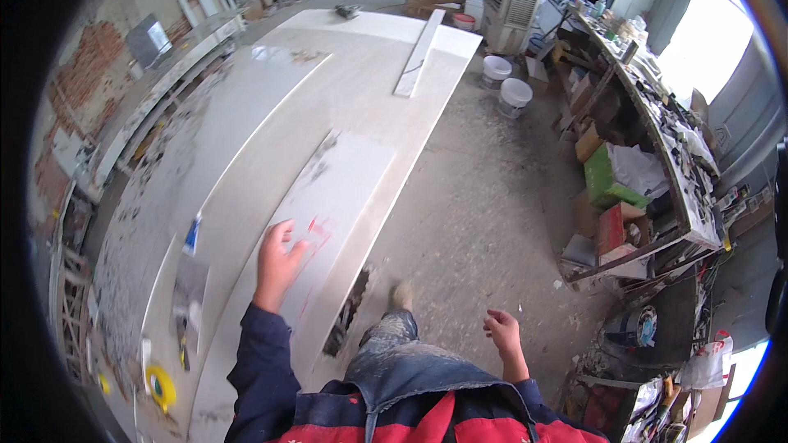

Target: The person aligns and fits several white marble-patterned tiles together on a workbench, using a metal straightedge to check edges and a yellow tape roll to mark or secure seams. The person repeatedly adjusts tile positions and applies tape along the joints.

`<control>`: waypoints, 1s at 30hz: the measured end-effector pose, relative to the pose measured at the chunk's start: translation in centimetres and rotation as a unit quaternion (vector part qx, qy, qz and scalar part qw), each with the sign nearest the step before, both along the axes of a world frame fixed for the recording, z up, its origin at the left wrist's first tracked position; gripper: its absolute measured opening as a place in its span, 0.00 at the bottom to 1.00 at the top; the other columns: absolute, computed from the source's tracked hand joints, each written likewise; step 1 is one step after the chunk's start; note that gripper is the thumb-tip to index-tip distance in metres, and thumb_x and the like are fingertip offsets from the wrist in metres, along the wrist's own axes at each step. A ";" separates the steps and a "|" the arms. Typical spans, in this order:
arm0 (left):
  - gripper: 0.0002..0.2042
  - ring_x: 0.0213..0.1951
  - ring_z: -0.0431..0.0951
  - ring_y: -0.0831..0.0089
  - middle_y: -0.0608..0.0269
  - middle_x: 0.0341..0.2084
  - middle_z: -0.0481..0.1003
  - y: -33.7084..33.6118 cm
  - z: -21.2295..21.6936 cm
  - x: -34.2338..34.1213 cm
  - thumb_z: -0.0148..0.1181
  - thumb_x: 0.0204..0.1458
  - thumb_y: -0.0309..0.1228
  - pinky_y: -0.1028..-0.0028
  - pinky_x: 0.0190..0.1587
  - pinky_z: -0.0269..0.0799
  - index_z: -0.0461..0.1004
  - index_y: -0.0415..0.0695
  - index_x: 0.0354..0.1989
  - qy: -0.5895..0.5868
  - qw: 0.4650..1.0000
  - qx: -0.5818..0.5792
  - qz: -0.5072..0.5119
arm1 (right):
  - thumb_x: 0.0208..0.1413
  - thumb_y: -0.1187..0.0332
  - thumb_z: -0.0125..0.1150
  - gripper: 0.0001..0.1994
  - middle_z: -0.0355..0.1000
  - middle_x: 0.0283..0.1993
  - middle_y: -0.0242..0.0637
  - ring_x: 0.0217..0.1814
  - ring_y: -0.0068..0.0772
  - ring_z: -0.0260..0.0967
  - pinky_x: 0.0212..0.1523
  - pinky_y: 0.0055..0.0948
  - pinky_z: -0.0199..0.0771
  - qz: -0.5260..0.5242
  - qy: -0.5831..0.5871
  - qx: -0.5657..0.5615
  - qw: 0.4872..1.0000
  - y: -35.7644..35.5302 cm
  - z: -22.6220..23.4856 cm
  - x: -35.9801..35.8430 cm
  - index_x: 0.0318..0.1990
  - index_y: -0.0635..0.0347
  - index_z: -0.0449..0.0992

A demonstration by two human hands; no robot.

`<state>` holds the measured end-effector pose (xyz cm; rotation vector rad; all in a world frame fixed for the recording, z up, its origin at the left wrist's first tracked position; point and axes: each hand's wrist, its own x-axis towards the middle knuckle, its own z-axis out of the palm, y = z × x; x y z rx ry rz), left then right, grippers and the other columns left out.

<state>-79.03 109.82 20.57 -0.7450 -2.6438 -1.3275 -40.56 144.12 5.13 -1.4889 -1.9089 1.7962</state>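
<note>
My left hand hovers over or rests lightly on a pale grey slab with red marks on it; I cannot tell if it touches. Its fingers are bent and apart, holding nothing. The slab lies on a larger white sheet that covers the long worktable. Out to the right, above the floor, my right hand hangs free with loosely curled fingers, slightly apart, and nothing visible in it. Left of my left hand lie a blue and white tube, a scraper-like tool with a dark handle and a yellow tape roll.
A narrow white strip lies near the sheet's far end. Two white buckets stand on the floor beside a large air cooler. Along the right runs a cluttered bench with boxes beneath. My shoe is beside the worktable.
</note>
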 end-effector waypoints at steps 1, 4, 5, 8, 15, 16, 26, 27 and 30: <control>0.24 0.46 0.77 0.59 0.51 0.47 0.76 4.6 -0.4 -2.9 0.69 0.48 0.27 0.64 0.50 0.75 0.73 0.39 0.56 0.000 1.000 0.002 -0.024 | 0.57 0.70 0.63 0.19 0.79 0.38 0.36 0.34 0.25 0.76 0.33 0.27 0.78 -0.015 -0.008 0.002 1.000 1.6 0.5 -1.1 0.56 0.68 0.77; 0.25 0.49 0.77 0.56 0.49 0.48 0.76 17.1 -1.3 -11.0 0.70 0.48 0.31 0.62 0.51 0.75 0.73 0.39 0.56 -0.003 0.996 -0.004 -0.090 | 0.58 0.70 0.63 0.18 0.79 0.38 0.35 0.35 0.25 0.77 0.33 0.27 0.77 -0.045 0.003 0.013 0.999 7.7 2.7 -6.2 0.55 0.68 0.77; 0.26 0.51 0.77 0.54 0.48 0.48 0.76 21.6 -1.4 -13.4 0.71 0.48 0.35 0.61 0.54 0.74 0.73 0.38 0.56 -0.008 0.994 -0.032 -0.107 | 0.58 0.70 0.63 0.18 0.79 0.38 0.35 0.35 0.25 0.77 0.34 0.27 0.77 -0.054 0.014 0.021 0.998 10.0 3.6 -7.6 0.55 0.67 0.77; 0.32 0.54 0.75 0.49 0.45 0.50 0.76 33.4 -3.1 -20.4 0.70 0.48 0.43 0.59 0.59 0.72 0.71 0.35 0.57 0.007 0.985 -0.114 -0.127 | 0.59 0.69 0.62 0.17 0.79 0.38 0.34 0.37 0.25 0.77 0.35 0.26 0.77 -0.087 0.060 0.030 0.994 15.0 6.4 -13.5 0.54 0.67 0.77; 0.35 0.58 0.72 0.49 0.46 0.53 0.73 50.4 -3.8 -32.4 0.72 0.45 0.47 0.57 0.60 0.70 0.69 0.37 0.58 -0.021 0.953 -0.303 0.016 | 0.62 0.70 0.62 0.17 0.79 0.41 0.36 0.39 0.23 0.75 0.38 0.24 0.75 0.035 0.142 -0.058 0.988 29.7 9.7 -34.4 0.55 0.70 0.76; 0.35 0.58 0.72 0.50 0.46 0.53 0.73 51.5 -4.6 -33.7 0.72 0.45 0.47 0.56 0.60 0.70 0.69 0.37 0.58 -0.026 0.946 -0.322 0.030 | 0.62 0.70 0.62 0.17 0.78 0.40 0.36 0.39 0.23 0.75 0.39 0.24 0.75 0.067 0.158 -0.097 0.980 32.3 9.6 -38.1 0.56 0.70 0.76; 0.27 0.55 0.75 0.50 0.45 0.49 0.75 53.3 -5.2 -36.1 0.73 0.40 0.34 0.56 0.57 0.74 0.75 0.36 0.50 -0.185 0.911 -0.319 0.183 | 0.65 0.62 0.58 0.26 0.74 0.55 0.45 0.57 0.45 0.72 0.54 0.41 0.75 0.256 0.165 -0.357 0.883 47.1 9.9 -74.9 0.65 0.68 0.65; 0.22 0.51 0.77 0.50 0.44 0.44 0.77 53.4 -3.3 -34.9 0.73 0.37 0.34 0.56 0.54 0.76 0.78 0.36 0.42 -0.143 0.921 -0.312 0.183 | 0.65 0.58 0.58 0.29 0.73 0.57 0.48 0.61 0.51 0.70 0.58 0.46 0.72 0.227 0.162 -0.402 0.872 47.7 8.5 -76.9 0.66 0.69 0.64; 0.24 0.47 0.73 0.46 0.42 0.43 0.73 56.0 0.3 -31.0 0.72 0.37 0.38 0.54 0.49 0.73 0.74 0.33 0.39 -0.154 0.953 -0.220 0.137 | 0.64 0.49 0.57 0.29 0.72 0.59 0.47 0.66 0.49 0.67 0.66 0.51 0.65 0.237 0.165 -0.555 0.780 51.2 2.6 -82.6 0.63 0.63 0.69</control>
